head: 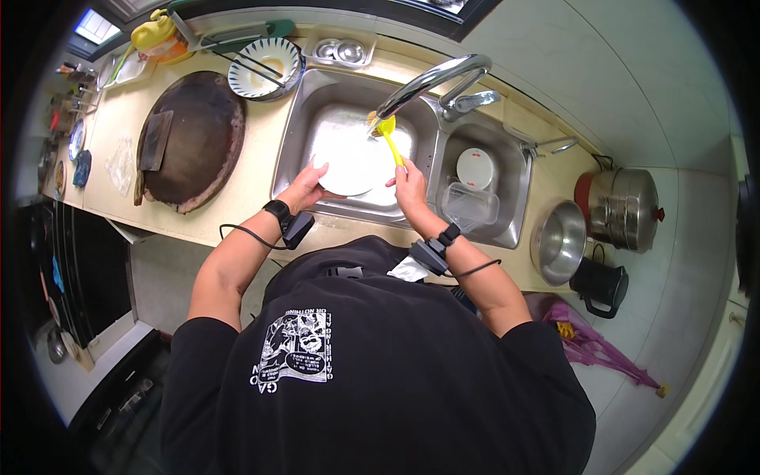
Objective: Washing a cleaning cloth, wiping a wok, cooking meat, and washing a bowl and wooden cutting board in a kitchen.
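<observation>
Over the left basin of a double stainless steel sink (285, 154), my left hand (309, 185) grips the near left edge of a round white dish (351, 163). The fingers pass partly under it and are hidden. My right hand (409, 184) is closed on the handle of a yellow dish brush (389, 133). The brown bristles of the brush are at the dish's far right side, below the spout of a chrome faucet (424, 83). Water seems to run there, though glare blurs it. In the right basin lie a white bowl (475, 168) and a clear plastic container (470, 205).
A round wooden chopping board (199, 142) bearing a cleaver (157, 141) lies left of the sink. Behind it, chopsticks rest across a patterned plate (240, 77). At the right stand a metal basin (558, 242), a steel pot (629, 209) and a black kettle (598, 282).
</observation>
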`<state>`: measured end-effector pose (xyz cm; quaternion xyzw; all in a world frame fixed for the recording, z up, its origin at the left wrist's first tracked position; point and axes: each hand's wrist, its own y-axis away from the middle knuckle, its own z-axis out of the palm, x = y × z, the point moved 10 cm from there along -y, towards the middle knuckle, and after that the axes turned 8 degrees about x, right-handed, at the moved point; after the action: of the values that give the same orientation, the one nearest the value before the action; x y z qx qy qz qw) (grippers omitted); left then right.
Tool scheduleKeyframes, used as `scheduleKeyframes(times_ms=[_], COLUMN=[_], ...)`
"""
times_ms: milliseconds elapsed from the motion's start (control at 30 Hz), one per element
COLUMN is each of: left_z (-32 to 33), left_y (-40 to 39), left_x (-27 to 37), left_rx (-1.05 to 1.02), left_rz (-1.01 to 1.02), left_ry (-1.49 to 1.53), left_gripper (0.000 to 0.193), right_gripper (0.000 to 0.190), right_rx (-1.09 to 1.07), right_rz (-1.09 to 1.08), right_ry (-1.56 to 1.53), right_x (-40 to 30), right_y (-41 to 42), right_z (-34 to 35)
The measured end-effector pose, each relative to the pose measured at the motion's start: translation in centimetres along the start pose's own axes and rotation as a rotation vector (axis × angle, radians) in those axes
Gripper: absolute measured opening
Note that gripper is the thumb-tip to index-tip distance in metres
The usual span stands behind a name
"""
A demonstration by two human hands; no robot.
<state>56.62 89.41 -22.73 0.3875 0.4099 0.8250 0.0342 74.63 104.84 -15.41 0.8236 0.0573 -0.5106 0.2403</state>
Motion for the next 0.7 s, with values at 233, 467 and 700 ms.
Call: scheduleKeyframes(times_ms=[233,467,700], left_z=[0.2,0.5,-1.7], left_y=[-1.8,-3.4,-5.1], left_x=[-1.6,-1.7,0.4], left_rx=[-0.034,-0.019,-0.012], left_rz=[-0.056,-0.110,0.030], left_ry=[0.065,0.058,0.193], left_gripper=[0.065,0.073,0.073], right_gripper=[0.040,0.040,0.041], right_rx=[-0.043,-0.157,-0.597], right_rz=[-0.335,-0.159,0.180], right_ry=[0.236,0.121,0.251], right_x=[-0.9,2.1,1.6], right_y=[2.4,2.0,3.2], right_z=[1.5,5.5,3.2])
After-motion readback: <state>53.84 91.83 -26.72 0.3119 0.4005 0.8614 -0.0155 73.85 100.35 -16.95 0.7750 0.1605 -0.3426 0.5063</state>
